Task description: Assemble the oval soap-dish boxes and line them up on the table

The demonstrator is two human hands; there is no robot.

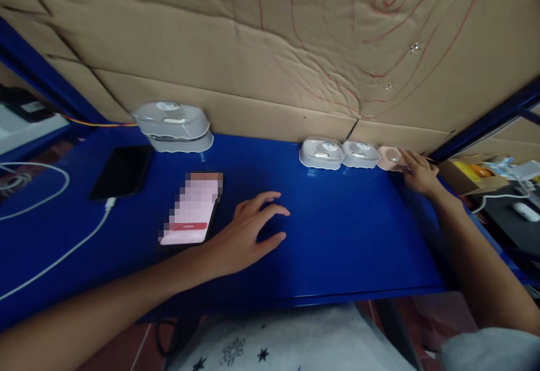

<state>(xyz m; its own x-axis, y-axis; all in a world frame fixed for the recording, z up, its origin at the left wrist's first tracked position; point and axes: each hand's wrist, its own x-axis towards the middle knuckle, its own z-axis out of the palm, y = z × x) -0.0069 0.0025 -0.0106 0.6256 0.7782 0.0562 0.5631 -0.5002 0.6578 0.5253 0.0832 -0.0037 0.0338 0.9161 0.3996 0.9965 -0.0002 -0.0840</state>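
Observation:
My right hand (417,171) reaches to the far right of the blue table (337,236). Its fingers are around the right end of a small pink plastic box (389,158), hiding part of it. Beside that box, along the cardboard wall, stand a grey oval box (361,154) and another grey oval box (321,153), each with a clear lid. Low over the middle of the table, my left hand (255,227) has its fingers apart and slightly bent, with nothing in them. To its left lies a phone (192,208) with a lit, partly blurred screen.
Two stacked grey boxes (175,127) stand at the back left. A dark phone (122,172) lies with a white cable (90,235) plugged in. Behind rises a cardboard wall (202,50) with red lines. An open carton (475,175) and a white mouse (525,211) are at right.

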